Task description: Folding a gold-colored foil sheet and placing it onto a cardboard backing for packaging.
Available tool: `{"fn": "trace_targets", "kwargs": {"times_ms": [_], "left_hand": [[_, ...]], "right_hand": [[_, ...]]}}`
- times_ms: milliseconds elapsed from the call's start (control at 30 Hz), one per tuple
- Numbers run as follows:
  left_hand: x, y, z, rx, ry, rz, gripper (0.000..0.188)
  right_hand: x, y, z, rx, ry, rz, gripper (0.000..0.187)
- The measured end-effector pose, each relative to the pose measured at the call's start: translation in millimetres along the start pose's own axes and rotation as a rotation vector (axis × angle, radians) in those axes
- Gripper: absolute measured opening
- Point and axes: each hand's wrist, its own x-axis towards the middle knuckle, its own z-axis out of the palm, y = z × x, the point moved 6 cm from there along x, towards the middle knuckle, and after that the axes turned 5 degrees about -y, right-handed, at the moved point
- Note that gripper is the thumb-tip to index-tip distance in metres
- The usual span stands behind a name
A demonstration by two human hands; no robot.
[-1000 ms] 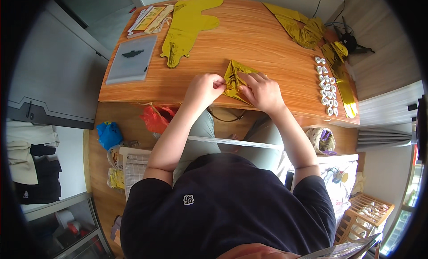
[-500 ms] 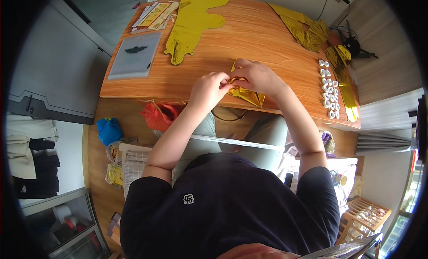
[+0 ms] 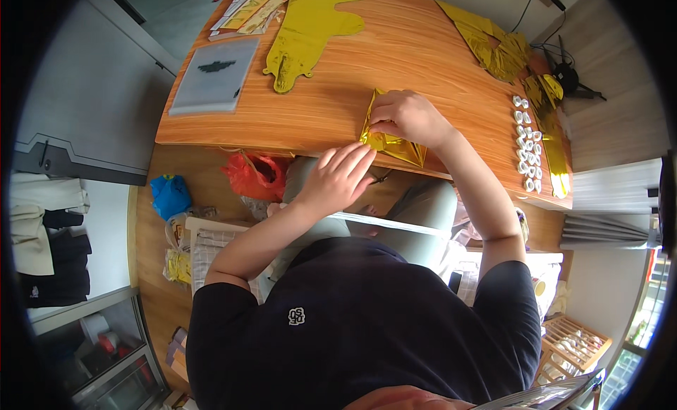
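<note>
A folded gold foil balloon (image 3: 405, 151) lies creased at the table's front edge, its narrow part pointing away from me. My right hand (image 3: 412, 119) is over it, fingers bent and closed on the foil; the fingertips are partly hidden. At the foil's near left corner is my left hand (image 3: 337, 176), fingers stretched out, their tips at the foil's edge. Another gold foil balloon (image 3: 303, 36), flat with rounded lobes and small tabs, is spread at the back left.
The wooden table (image 3: 331, 107) also bears a clear plastic sleeve (image 3: 211, 89), flat packets (image 3: 247, 11), more gold foil (image 3: 493, 50) and rows of small white rolls (image 3: 523, 153). A black device with antennas (image 3: 566, 77) stands far right. Below hangs a red bag (image 3: 250, 176).
My left hand has let go of the foil, dropped toward me and straightened its fingers. My right hand stays at the foil, which now lies flatter. The view has shifted slightly.
</note>
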Motion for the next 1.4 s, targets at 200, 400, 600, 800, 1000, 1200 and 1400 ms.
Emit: {"fn": "trace_targets", "kwargs": {"times_ms": [200,400,600,800,1000,1200,1400], "left_hand": [[3.6,14.5,2.3,0.121,-0.033,-0.024,0.067],[2.3,23.9,8.0,0.182,-0.092,-0.071,0.076],[-3.2,24.6,15.3,0.350,-0.072,-0.069,0.082],[-3.4,18.7,14.9,0.240,-0.052,-0.107,0.081],[3.7,19.4,7.7,0.223,-0.004,-0.133,0.072],[6.5,22.4,3.3,0.197,-0.017,-0.165,0.070],[12.9,25.9,0.3,0.204,-0.043,-0.186,0.066]], "right_hand": [[-3.2,-2.7,0.6,-0.002,0.066,-0.059,0.011],[-5.6,-2.6,2.6,-0.056,0.063,-0.053,0.012],[-14.6,-1.5,3.1,-0.132,0.095,-0.017,0.019],[-19.4,-6.9,1.0,-0.243,0.063,-0.051,0.026],[-21.0,-11.1,3.4,-0.288,-0.003,-0.036,0.032],[-21.8,-11.2,4.8,-0.243,-0.037,-0.036,0.038],[-36.5,-18.0,3.9,-0.101,-0.036,0.065,0.040]]}}
